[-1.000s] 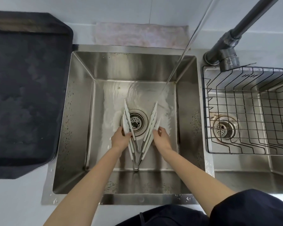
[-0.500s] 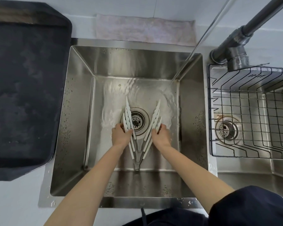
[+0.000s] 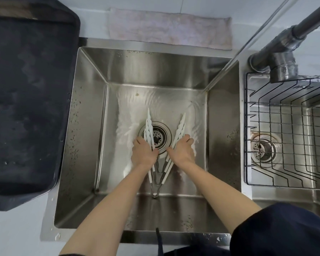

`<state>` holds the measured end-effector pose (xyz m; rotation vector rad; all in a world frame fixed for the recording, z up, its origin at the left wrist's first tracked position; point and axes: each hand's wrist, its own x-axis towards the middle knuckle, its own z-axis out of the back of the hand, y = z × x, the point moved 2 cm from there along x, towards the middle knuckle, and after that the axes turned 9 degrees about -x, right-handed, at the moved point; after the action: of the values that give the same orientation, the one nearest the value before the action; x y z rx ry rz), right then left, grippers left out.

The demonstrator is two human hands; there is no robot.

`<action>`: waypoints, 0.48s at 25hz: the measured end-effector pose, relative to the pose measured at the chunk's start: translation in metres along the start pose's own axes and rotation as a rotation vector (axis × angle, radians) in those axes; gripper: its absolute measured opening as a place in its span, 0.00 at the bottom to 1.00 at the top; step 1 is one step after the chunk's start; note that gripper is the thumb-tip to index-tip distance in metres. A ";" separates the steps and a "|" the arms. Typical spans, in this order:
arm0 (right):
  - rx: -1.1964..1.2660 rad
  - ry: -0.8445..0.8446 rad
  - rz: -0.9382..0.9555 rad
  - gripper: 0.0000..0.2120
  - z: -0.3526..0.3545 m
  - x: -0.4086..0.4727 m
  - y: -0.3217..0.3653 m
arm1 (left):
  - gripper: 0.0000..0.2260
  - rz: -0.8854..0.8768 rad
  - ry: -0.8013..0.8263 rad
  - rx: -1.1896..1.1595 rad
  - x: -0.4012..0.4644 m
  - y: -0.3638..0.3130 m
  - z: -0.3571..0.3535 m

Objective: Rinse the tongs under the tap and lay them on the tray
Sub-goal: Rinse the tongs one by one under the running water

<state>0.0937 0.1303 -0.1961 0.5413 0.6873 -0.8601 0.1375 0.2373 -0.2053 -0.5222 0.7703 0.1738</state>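
Several white-tipped metal tongs lie spread in a V on the floor of the left sink, over the drain. My left hand grips the left arms of the tongs. My right hand grips the right arms. The metal hinge ends point toward me. A thin stream of water from the dark tap lands at the sink's far right corner and spreads across the floor. The dark tray sits on the counter to the left.
A pinkish cloth lies behind the sink. At the right, a second sink holds a black wire basket above its drain. My dark sleeve fills the lower right corner.
Both hands have slid slightly forward along the tongs and their grip has tightened. The tongs stay spread over the drain, and water keeps running.
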 end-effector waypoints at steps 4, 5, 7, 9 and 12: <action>0.260 0.048 -0.036 0.33 0.008 -0.001 -0.003 | 0.26 0.025 -0.015 -0.090 -0.002 -0.011 0.003; 0.339 0.059 -0.054 0.34 0.013 -0.003 -0.003 | 0.21 0.007 -0.005 -0.159 -0.001 -0.012 0.007; 0.494 0.060 -0.051 0.32 0.027 -0.007 -0.001 | 0.06 -0.051 0.047 -0.424 -0.004 -0.018 0.013; 0.631 0.031 -0.002 0.29 0.042 -0.013 0.004 | 0.05 -0.049 0.101 -0.693 -0.009 -0.028 0.019; 0.689 -0.005 0.103 0.23 0.066 -0.016 0.005 | 0.11 0.007 0.185 -0.980 -0.018 -0.045 0.034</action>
<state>0.1114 0.0966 -0.1402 1.1795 0.3385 -0.9955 0.1611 0.2160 -0.1553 -1.4779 0.8391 0.5237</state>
